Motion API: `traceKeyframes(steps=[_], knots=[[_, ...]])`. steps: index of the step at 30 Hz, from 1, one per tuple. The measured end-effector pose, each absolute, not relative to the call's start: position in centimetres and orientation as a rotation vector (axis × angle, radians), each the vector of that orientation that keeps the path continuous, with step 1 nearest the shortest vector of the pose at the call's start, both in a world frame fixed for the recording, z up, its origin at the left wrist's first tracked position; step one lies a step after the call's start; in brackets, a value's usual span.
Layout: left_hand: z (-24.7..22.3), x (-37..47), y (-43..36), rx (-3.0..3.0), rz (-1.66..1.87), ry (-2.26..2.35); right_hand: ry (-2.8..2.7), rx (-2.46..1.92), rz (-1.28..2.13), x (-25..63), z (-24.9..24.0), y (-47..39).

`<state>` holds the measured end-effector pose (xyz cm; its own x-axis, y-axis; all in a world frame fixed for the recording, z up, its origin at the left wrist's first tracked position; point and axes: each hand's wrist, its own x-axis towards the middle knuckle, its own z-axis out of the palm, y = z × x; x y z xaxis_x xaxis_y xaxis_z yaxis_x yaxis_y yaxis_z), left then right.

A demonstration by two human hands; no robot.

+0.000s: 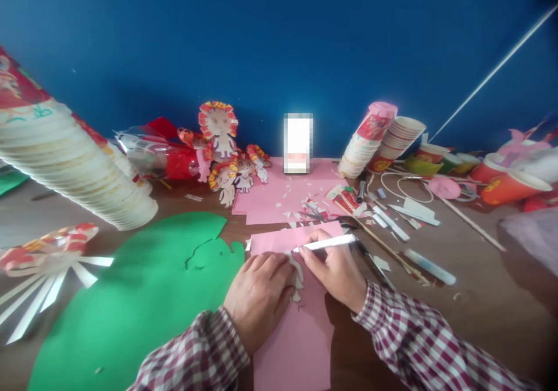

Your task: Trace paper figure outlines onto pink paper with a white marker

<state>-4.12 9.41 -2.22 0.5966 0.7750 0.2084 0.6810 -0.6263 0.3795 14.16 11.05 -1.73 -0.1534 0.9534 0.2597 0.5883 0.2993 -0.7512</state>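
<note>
A long pink sheet (292, 356) lies in front of me on the brown table. On it rests a small white paper cutout (298, 275), partly covered by my left hand (261, 292). That hand lies flat over the cutout and the sheet's left edge, palm down, holding nothing. My right hand (340, 269) grips a white pen (329, 242), its tip touching down at the cutout's upper end. Short dark lines show on the pink sheet just below the cutout.
Green paper (143, 280) spreads at the left beside leaning stacked cups (78, 158). Paper figures (218, 129) stand at the back left. Further right are more cups (370, 135), paper scraps, a stick (387, 246) and a glue tube (429, 266).
</note>
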Motion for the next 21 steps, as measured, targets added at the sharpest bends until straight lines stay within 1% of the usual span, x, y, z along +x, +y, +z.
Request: traceKeyframes(steps=[21], knots=[[-2.27,-4.10,9.36,2.572,0.505,1.199,-1.845,-1.394,0.653,14.16,-1.83,11.11]])
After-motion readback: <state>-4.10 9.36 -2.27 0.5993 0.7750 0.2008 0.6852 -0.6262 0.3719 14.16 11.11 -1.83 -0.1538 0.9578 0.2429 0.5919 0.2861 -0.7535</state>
